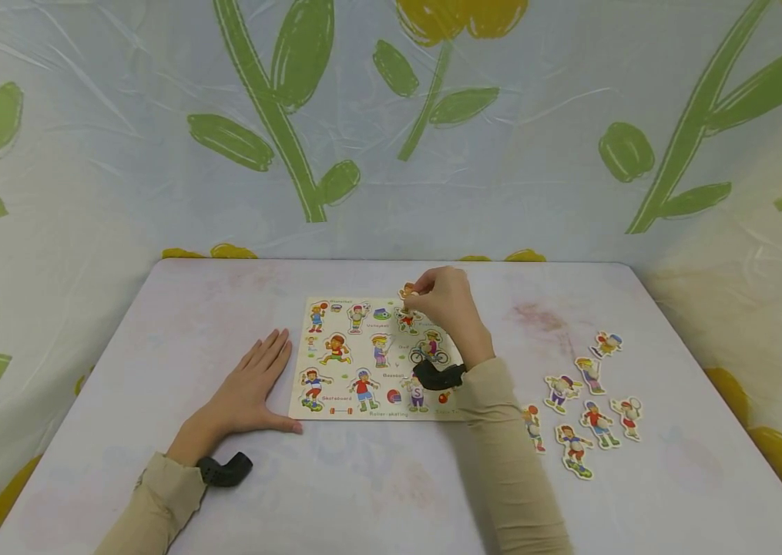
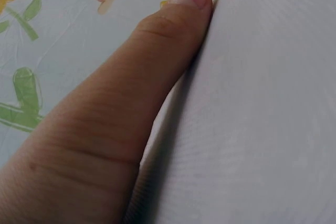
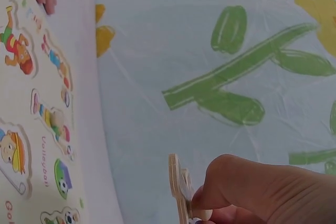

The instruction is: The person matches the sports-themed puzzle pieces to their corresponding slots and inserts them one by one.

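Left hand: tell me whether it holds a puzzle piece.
No, the left hand lies on the table with its fingers extended.

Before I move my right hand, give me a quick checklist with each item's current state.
1. Right hand pinching the puzzle piece: ok.
2. Piece down on the board: not ok, it is held up in the air.
3. Left hand beside the board, thumb at its near left corner: ok.
4. Figure on the piece fully readable: cannot tell, the right hand covers part of it.
5. Loose pieces off the board: ok, they lie to its right.
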Available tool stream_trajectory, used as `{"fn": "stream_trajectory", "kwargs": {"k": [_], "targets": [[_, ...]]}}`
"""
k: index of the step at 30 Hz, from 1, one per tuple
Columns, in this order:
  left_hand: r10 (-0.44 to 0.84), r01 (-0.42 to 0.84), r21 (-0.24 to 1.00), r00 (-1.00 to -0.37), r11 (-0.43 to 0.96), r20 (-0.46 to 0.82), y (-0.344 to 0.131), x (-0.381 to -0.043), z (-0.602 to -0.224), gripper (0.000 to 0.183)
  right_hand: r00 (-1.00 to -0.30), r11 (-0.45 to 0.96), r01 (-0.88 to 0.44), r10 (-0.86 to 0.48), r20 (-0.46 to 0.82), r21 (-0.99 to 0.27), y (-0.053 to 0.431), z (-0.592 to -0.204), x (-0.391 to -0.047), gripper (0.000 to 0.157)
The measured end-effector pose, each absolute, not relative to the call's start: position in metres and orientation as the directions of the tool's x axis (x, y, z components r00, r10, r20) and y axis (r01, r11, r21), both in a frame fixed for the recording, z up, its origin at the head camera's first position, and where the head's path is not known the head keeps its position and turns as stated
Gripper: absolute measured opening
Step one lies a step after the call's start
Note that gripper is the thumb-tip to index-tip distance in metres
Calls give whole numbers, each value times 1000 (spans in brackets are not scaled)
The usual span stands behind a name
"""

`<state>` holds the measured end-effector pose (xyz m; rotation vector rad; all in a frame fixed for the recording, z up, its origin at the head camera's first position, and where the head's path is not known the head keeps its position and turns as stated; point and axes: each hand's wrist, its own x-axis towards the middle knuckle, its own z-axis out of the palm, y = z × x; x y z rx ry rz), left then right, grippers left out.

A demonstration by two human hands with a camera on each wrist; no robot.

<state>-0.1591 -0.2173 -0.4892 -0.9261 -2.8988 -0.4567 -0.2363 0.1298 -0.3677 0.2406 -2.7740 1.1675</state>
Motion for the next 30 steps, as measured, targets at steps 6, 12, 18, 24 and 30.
{"fn": "stream_trajectory", "kwargs": {"k": [6, 12, 18, 24, 30], "targets": [[558, 583, 263, -812, 769, 168, -216, -158, -486, 140, -972, 668, -229, -126, 196, -707, 113, -369, -233, 8], [560, 582, 247, -813, 775, 157, -216, -157, -488, 140, -967, 645, -254, -157, 200, -721, 97, -374, -232, 7], [564, 586, 237, -810, 775, 161, -216, -159, -490, 139, -963, 636, -270, -195, 188, -723, 80, -384, -230, 6], [560, 579, 252, -815, 775, 148, -216, -158, -487, 139, -953, 643, -300, -222, 204, -705, 64, -394, -228, 4], [559, 575, 252, -818, 779, 140, -216, -158, -485, 139, -951, 636, -305, -241, 193, -709, 51, -401, -225, 6]]}}
